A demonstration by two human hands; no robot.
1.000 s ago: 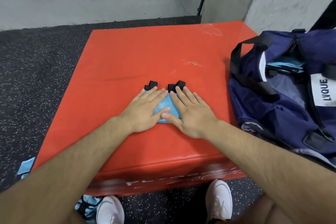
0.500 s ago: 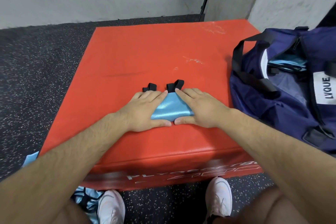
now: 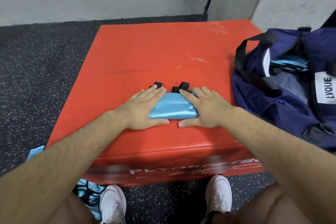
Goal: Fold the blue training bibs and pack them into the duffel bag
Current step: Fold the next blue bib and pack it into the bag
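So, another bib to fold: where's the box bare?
Bare: far half of plyo box beyond the black straps, and its left strip. Crowded: front middle, left hand and right hand on folded bib; duffel bag at right.

Two readable texts: one on the bag, one on the box.

A white label (image 3: 325, 87) on the side of the navy duffel bag (image 3: 263, 107) carries "LVQUE" in black capitals, turned on end so the word runs upward. The near side wall of the red padded box (image 3: 145, 56) bears white capitals (image 3: 190, 166) that read "PLYOSOFTBO", blurred at the left and running out of sight at the right end; the outlined marks below them cannot be read. A white tag (image 3: 266, 62) inside the bag's opening shows fine print too small to make out.
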